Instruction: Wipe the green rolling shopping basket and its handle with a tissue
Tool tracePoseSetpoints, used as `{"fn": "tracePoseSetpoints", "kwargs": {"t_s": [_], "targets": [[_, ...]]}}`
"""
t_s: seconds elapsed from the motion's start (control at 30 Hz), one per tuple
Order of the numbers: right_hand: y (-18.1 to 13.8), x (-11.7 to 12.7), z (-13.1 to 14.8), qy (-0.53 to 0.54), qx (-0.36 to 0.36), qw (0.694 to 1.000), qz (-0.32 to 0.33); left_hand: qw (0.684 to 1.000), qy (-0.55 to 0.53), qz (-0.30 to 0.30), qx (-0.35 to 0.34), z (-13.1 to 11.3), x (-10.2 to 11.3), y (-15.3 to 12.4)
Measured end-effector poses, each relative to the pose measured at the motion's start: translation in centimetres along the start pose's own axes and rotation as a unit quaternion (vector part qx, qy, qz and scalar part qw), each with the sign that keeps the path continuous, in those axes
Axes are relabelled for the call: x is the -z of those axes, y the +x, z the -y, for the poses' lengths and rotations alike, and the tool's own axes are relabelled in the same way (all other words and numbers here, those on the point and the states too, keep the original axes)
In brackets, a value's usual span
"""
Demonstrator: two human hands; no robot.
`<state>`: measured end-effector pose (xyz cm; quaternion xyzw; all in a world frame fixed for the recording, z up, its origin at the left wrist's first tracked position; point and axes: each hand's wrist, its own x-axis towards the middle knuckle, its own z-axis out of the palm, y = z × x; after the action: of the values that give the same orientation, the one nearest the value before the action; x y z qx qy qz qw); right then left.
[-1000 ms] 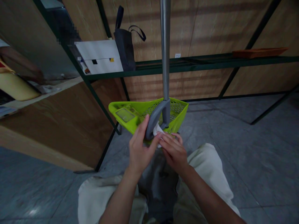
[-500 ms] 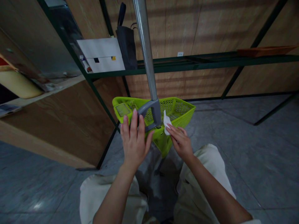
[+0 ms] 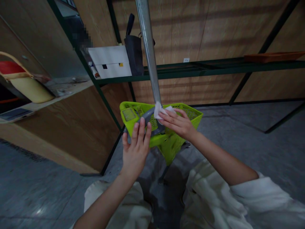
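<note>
A lime-green plastic basket [image 3: 190,116] with a perforated wall stands in front of me, with a grey metal pole [image 3: 149,51] rising from a grey bracket [image 3: 148,116] at its near edge. My right hand [image 3: 177,122] presses a small white wipe [image 3: 159,110] against the foot of the pole, fingers closed on it. Just below the bracket, my left hand [image 3: 135,149] has its fingers together, their tips laid on the bracket's lower arm.
A dark green metal shelf frame [image 3: 190,68] runs behind the basket against a plywood wall, holding a black bag [image 3: 134,54] and a white box [image 3: 111,60]. At left a wooden counter [image 3: 47,95] carries a yellow and red object [image 3: 26,86]. Grey tiled floor lies around.
My right hand has carried the wipe up from the basket rim to the foot of the pole. My left hand has dropped a little and lies on the bracket.
</note>
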<state>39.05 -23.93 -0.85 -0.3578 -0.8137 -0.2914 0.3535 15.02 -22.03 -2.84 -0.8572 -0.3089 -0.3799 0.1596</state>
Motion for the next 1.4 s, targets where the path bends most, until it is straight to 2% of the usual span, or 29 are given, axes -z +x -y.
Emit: {"fn": "tracePoseSetpoints", "kwargs": {"t_s": [0.13, 0.27, 0.37, 0.53, 0.73, 0.8, 0.97, 1.13, 1.2, 1.33, 1.4], "targets": [[-1.4, -0.2, -1.3, 0.044, 0.071, 0.994, 0.068, 0.998, 0.014, 0.020, -0.053, -0.2, -1.0, -0.4], [2.2, 1.1, -2.5, 0.038, 0.076, 0.992, 0.093, 0.998, 0.037, 0.008, -0.048, 0.4, -2.4, -0.5], [3.9, 0.9, -2.7, 0.017, 0.077, 0.991, 0.112, 0.997, 0.038, 0.004, -0.061, 2.3, -3.2, -0.5], [2.9, -1.1, -2.2, 0.044, 0.130, 0.980, 0.146, 0.993, 0.039, 0.049, -0.105, 6.1, -3.7, -0.4], [6.9, -0.1, -2.6, 0.047, 0.089, 0.989, 0.109, 0.990, 0.021, 0.056, -0.128, 7.6, -3.3, -0.1], [7.1, -0.3, -2.3, 0.052, 0.079, 0.992, 0.088, 0.989, 0.012, 0.063, -0.131, 7.9, -3.1, -0.2], [5.2, -1.3, -1.6, 0.034, 0.146, 0.983, 0.102, 0.986, 0.054, 0.041, -0.150, 8.6, -3.6, -1.0], [7.7, -0.8, -2.3, -0.025, 0.132, 0.988, 0.079, 0.980, 0.156, -0.032, -0.122, 8.8, -4.9, -1.4], [7.8, -1.4, -2.2, -0.058, 0.150, 0.984, 0.074, 0.977, 0.176, -0.043, -0.109, 8.9, -5.2, -1.3], [5.3, -3.7, -1.4, -0.056, 0.238, 0.964, 0.101, 0.977, 0.184, -0.043, -0.098, 9.2, -5.4, -1.1], [4.9, -4.1, -1.3, -0.051, 0.245, 0.963, 0.104, 0.978, 0.182, -0.042, -0.098, 9.4, -5.4, -1.1]]}}
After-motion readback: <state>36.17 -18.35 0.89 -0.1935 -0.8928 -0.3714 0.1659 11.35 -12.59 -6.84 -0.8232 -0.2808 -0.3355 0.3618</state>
